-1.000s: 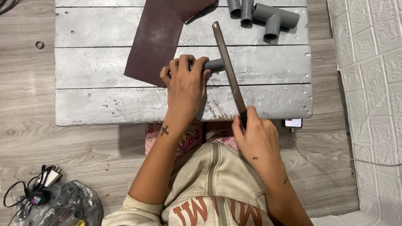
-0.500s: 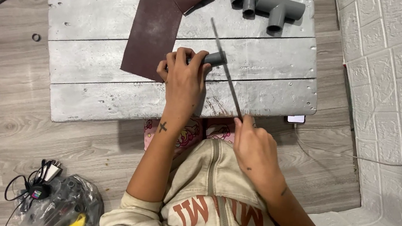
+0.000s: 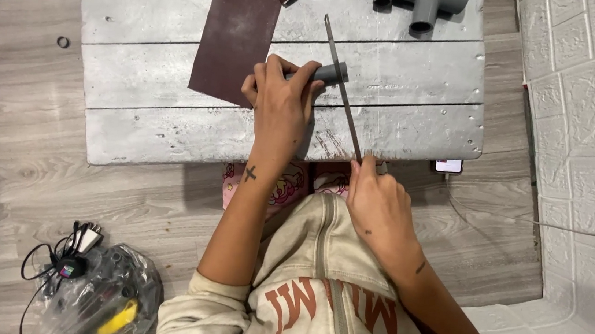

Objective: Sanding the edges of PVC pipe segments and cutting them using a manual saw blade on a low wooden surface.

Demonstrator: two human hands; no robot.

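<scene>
While the left hand point(image 3: 283, 103) clamps a short grey pipe point(image 3: 331, 72) flat against the grey board table point(image 3: 170, 120), fingers curled tight around it, the right hand point(image 3: 379, 206) grips the near end of a long thin blade point(image 3: 342, 91) laid across the pipe's free end. By the look of it, the cut is underway and the end piece not yet off. Both forearms reach forward from the lap, wrists low, right fist closed.
</scene>
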